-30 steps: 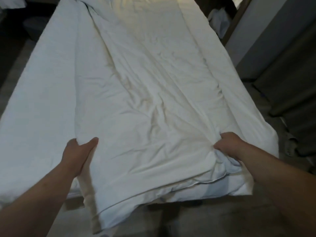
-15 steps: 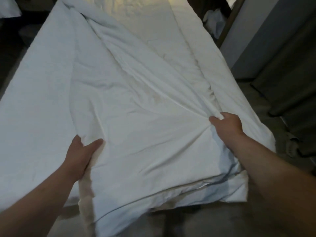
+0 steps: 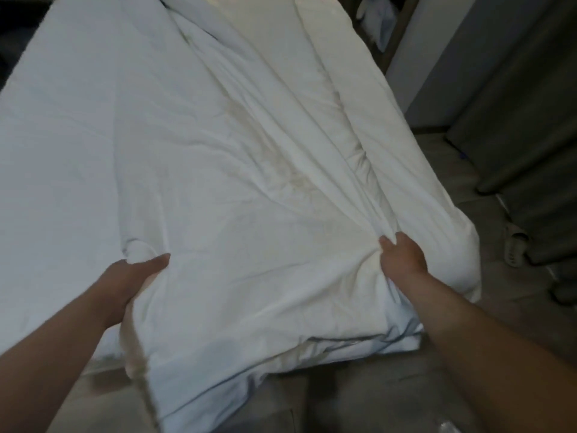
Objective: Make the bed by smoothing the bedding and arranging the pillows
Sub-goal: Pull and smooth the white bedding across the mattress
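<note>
Gripping the duvet (image 3: 234, 189) at the near end of the bed (image 3: 56, 145), left hand (image 3: 131, 278) clutching its left edge, right hand (image 3: 402, 257) pinching a bunch, I have it tauter than a second ago, so smoothing is underway.

Matt white cloth duvet (image 3: 249, 189), creased and soft.

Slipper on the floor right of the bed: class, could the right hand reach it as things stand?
Probably not yet. The right hand grips a bunch of the duvet, and the bed's corner lies between it and the slipper on the floor.
</note>
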Demonstrator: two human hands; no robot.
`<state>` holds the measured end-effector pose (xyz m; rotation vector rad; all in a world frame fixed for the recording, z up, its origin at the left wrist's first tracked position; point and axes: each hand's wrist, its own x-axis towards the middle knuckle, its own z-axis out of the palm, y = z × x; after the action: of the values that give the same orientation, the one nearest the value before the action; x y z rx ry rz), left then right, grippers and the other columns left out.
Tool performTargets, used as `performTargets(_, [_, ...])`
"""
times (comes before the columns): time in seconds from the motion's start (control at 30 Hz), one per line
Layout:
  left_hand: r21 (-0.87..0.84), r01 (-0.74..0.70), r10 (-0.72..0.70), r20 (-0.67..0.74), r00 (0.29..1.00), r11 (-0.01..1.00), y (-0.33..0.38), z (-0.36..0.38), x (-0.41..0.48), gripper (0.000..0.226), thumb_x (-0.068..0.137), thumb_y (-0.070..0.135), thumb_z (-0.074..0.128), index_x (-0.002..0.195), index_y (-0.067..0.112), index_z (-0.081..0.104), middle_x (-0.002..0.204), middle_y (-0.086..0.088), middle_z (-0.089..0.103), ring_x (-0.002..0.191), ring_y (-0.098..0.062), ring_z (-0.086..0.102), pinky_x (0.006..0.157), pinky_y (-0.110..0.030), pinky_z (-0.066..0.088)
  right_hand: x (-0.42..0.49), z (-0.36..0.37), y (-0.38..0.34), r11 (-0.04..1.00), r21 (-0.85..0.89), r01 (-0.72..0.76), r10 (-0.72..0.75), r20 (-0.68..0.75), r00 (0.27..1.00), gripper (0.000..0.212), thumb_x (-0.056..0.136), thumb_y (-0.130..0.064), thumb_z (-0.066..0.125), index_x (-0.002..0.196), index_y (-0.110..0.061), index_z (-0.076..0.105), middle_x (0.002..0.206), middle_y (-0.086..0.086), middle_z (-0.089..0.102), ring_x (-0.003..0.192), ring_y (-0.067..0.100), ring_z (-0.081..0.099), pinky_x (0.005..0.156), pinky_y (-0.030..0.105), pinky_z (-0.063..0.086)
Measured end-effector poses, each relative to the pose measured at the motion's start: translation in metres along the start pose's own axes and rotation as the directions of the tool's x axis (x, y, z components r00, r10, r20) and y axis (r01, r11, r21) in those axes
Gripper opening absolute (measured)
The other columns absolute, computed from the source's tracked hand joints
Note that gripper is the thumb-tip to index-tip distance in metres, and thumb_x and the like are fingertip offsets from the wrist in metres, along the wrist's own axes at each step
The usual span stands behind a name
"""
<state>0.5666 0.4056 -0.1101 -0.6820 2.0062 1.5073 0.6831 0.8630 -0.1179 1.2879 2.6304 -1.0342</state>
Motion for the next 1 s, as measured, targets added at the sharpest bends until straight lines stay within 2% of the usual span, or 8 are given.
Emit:
performTargets(0.13, [-0.141, 0.013, 0.017, 0.212, 0.977, 0.990, 0.023, -0.005, 0.000, 0.051, 0.066, 0.034, 0.078, 0.108, 0.006, 0.068, 0.101, -0.013, 0.074, 0.088, -0.028, 0.073, 0.075, -0.038, 0.054, 0.016, -0.029, 0.029, 1.000, -0.030, 0.002, -0.005, -0.097, 0.995, 0.045, 0.098, -0.037, 0.048, 0.124, -0.001, 0.055, 0.131, 0.022, 0.055, 0.121, 0.037, 0.050, 0.101, 0.035, 0.036])
performTargets(0.33, [0.263, -0.097, 0.121, -0.076, 0.990, 0.960, -0.006, 0.008, 0.008, 0.053, 0.067, 0.040, 0.083, 0.102, 0.004, 0.065, 0.097, -0.016, 0.070, 0.080, -0.028, 0.066, 0.067, -0.034, 0.051, 0.008, -0.011, 0.036, 0.994, -0.014, -0.106, 0.106, 0.000, 0.994, 0.051, 0.099, -0.036, 0.048, 0.134, 0.002, 0.047, 0.139, 0.025, 0.048, 0.128, 0.038, 0.045, 0.105, 0.034, 0.033])
performTargets(0.47, [-0.126, 0.055, -0.043, 0.092, 0.995, 0.990, -0.015, -0.003, 0.014, 0.033, 0.088, 0.038, 0.063, 0.104, 0.010, 0.068, 0.094, -0.010, 0.075, 0.079, -0.022, 0.072, 0.074, -0.038, 0.057, 0.007, -0.007, 0.030, 0.990, -0.091, -0.111, 0.108, -0.038, 0.993, 0.048, 0.098, -0.041, 0.045, 0.126, -0.004, 0.053, 0.129, 0.028, 0.051, 0.119, 0.043, 0.049, 0.103, 0.041, 0.040])
performTargets(0.53, [-0.134, 0.080, -0.056, 0.174, 0.983, 0.988, -0.017, -0.014, 0.014, 0.030, 0.088, 0.028, 0.061, 0.110, 0.009, 0.067, 0.098, -0.007, 0.075, 0.081, -0.019, 0.073, 0.074, -0.039, 0.052, 0.010, -0.016, 0.034, 0.995, 0.030, -0.096, 0.099, -0.082, 0.992, 0.048, 0.099, -0.037, 0.047, 0.131, -0.002, 0.051, 0.134, 0.026, 0.049, 0.125, 0.040, 0.046, 0.107, 0.035, 0.035])
performTargets(0.73, [0.114, -0.132, 0.122, 0.091, 0.988, 0.985, -0.011, 0.000, -0.003, 0.062, 0.067, 0.035, 0.080, 0.119, 0.009, 0.059, 0.115, -0.014, 0.068, 0.106, -0.035, 0.066, 0.084, -0.041, 0.052, 0.013, -0.034, 0.053, 0.974, 0.181, -0.139, 0.144, -0.015, 0.990, 0.056, 0.097, -0.039, 0.051, 0.140, -0.005, 0.043, 0.143, 0.016, 0.046, 0.131, 0.033, 0.043, 0.102, 0.028, 0.029])
performTargets(0.83, [0.594, -0.259, 0.480, -0.248, 0.841, 0.761, -0.008, 0.025, -0.020, 0.096, 0.071, 0.062, 0.069, 0.143, 0.010, 0.034, 0.143, -0.021, 0.044, 0.132, -0.038, 0.042, 0.108, -0.049, 0.037, -0.001, -0.020, 0.039, 0.984, -0.082, -0.161, 0.149, -0.134, 0.980, 0.049, 0.094, -0.033, 0.055, 0.135, -0.008, 0.042, 0.140, 0.022, 0.042, 0.125, 0.041, 0.043, 0.104, 0.042, 0.034])
performTargets(0.9, [0.787, -0.408, 0.691, -0.031, 0.722, 0.462, -0.014, 0.052, -0.038, 0.095, 0.075, 0.070, 0.041, 0.147, 0.009, 0.033, 0.150, -0.021, 0.035, 0.140, -0.037, 0.031, 0.115, -0.050, 0.022, -0.020, -0.007, 0.024, 0.941, -0.338, 0.026, -0.138, -0.312, 0.940, 0.047, 0.092, -0.026, 0.055, 0.135, -0.013, 0.042, 0.146, 0.019, 0.036, 0.130, 0.039, 0.038, 0.109, 0.047, 0.029])
performTargets(1.0, [0.849, -0.451, 0.649, 0.182, 0.739, 0.276, -0.025, 0.087, -0.050, 0.105, 0.070, 0.079, 0.025, 0.151, 0.012, 0.025, 0.158, -0.015, 0.021, 0.147, -0.032, 0.016, 0.117, -0.052, 0.013, -0.049, 0.022, 0.010, 0.772, -0.462, 0.437, -0.524, -0.073, 0.848, 0.051, 0.096, -0.043, 0.035, 0.143, -0.024, 0.036, 0.155, 0.010, 0.028, 0.142, 0.027, 0.026, 0.119, 0.046, 0.014])
